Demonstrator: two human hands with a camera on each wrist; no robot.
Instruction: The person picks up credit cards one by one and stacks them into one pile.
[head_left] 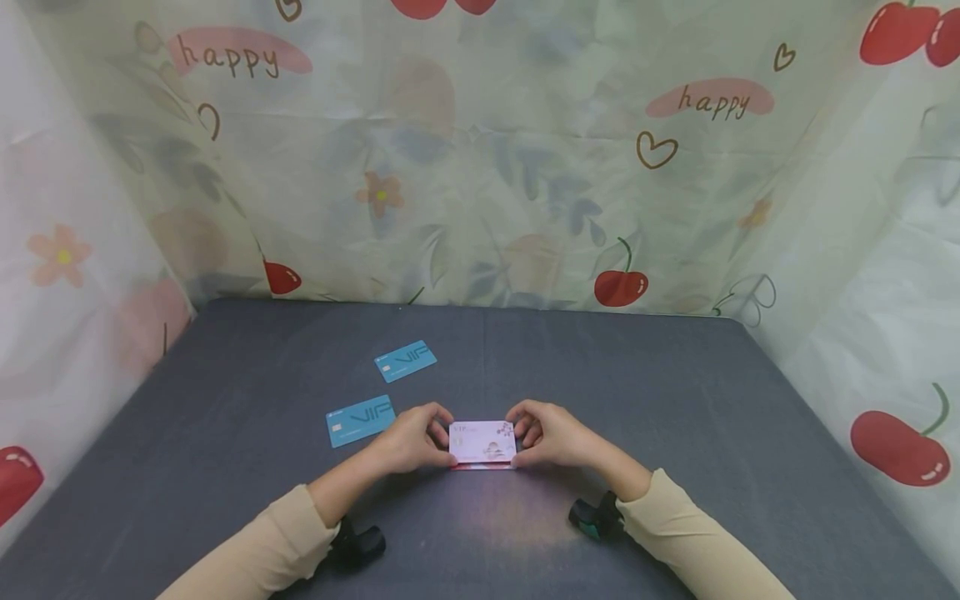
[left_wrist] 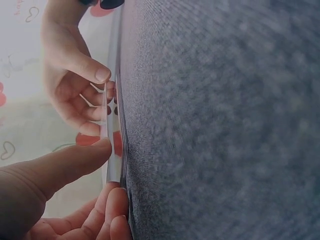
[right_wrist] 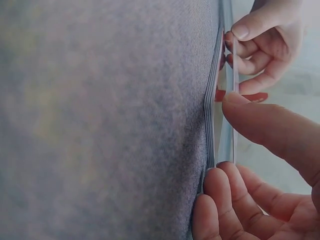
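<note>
Head view: by the curled left hand (head_left: pixel 411 439) and right hand (head_left: pixel 557 435), the pink card (head_left: pixel 480 442) is pinched at its 9 and 3 o'clock ends, just above a card stack (right_wrist: pixel 209 110), which could be skewed if one end were released early.

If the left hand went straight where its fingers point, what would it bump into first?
The pink card, since the left hand already touches its edge. Past the card, the right hand looks next in line, though exact heights are hard to judge.
</note>
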